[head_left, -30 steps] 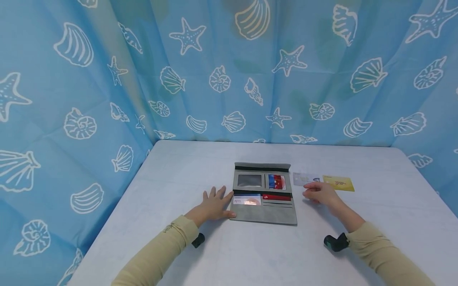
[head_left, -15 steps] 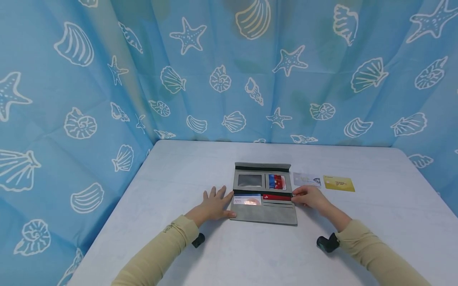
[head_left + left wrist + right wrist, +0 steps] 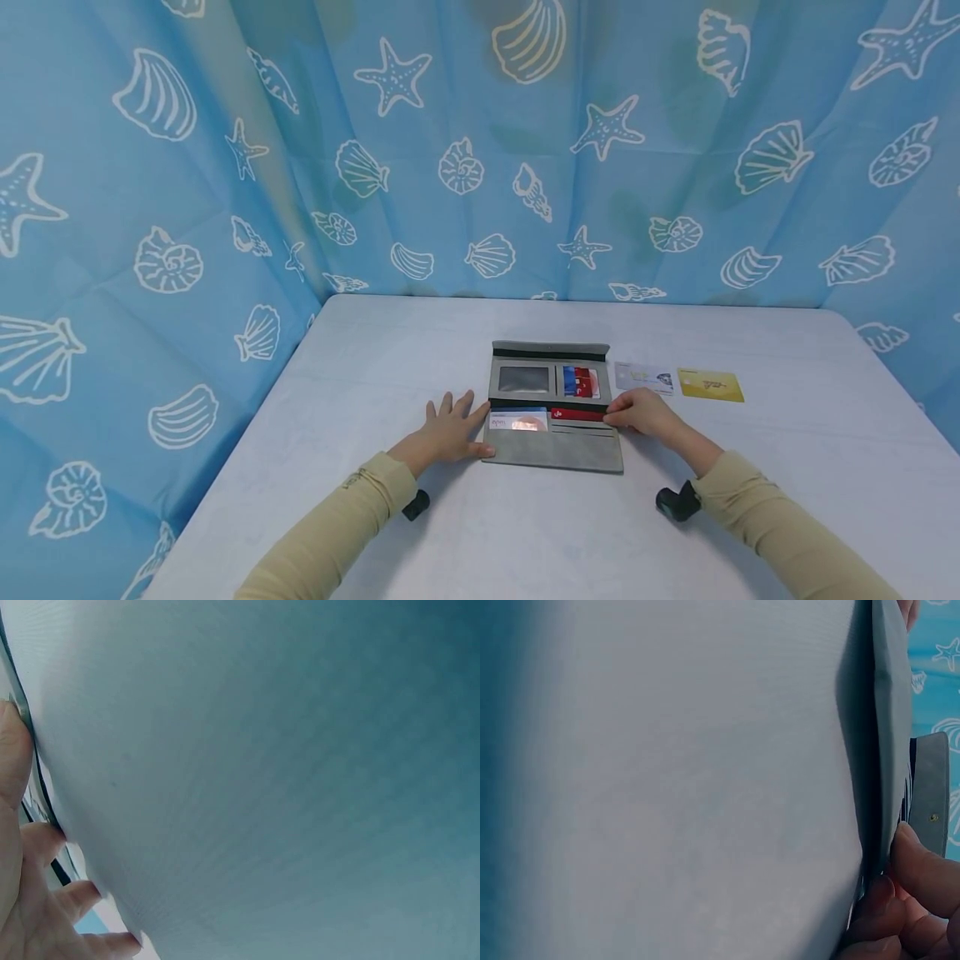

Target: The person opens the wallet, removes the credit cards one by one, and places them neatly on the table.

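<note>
A grey wallet (image 3: 551, 450) lies unfolded on the table, with its flap at the far side. My left hand (image 3: 442, 432) rests with spread fingers at the wallet's left edge, the thumb over its near corner. At the opposite edge, my right hand (image 3: 647, 414) pinches the wallet's side; the right wrist view shows the thumb (image 3: 922, 866) on the inner face and curled fingers below. A red card (image 3: 577, 414) pokes out of a slot close to those fingertips. A pale card (image 3: 517, 420) fills the slot left of it, and blue-and-red cards (image 3: 577, 382) sit in the upper pocket.
Right of the wallet, a silvery card (image 3: 643, 377) and a yellow card (image 3: 710, 384) lie flat on the white-covered table (image 3: 420, 333). A blue curtain (image 3: 480, 167) with shells and starfish hangs behind and to the left.
My right hand has come left from beside the silvery card to the wallet's right edge and taken hold of it. The left hand and the wallet have stayed put.
</note>
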Tool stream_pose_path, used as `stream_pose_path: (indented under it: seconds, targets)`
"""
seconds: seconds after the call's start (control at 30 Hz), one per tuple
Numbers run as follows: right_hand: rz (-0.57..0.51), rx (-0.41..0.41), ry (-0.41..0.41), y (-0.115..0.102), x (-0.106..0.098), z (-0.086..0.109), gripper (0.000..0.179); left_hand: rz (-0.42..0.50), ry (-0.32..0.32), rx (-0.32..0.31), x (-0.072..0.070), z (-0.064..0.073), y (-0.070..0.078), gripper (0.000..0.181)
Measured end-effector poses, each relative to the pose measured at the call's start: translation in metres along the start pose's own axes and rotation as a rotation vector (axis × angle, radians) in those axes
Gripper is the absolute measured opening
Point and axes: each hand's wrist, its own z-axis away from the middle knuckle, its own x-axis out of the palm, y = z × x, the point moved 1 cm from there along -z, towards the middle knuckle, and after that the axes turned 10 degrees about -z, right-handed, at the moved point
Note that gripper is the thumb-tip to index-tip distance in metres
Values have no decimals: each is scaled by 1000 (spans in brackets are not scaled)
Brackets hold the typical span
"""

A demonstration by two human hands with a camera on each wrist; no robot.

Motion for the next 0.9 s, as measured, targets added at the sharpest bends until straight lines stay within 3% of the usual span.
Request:
stream_pose_path:
  seconds: [0.37,0.67,0.9]
  targets:
    - [6,89,-22,-6,-2,-4,17,14,-9,3,-2,2,1,80]
    - [45,93,-28,-6,-1,-7,16,16,-4,3,-3,3,0,80]
    - [12,104,-25,-8,-1,-8,14,18,-1,4,-3,3,0,79]
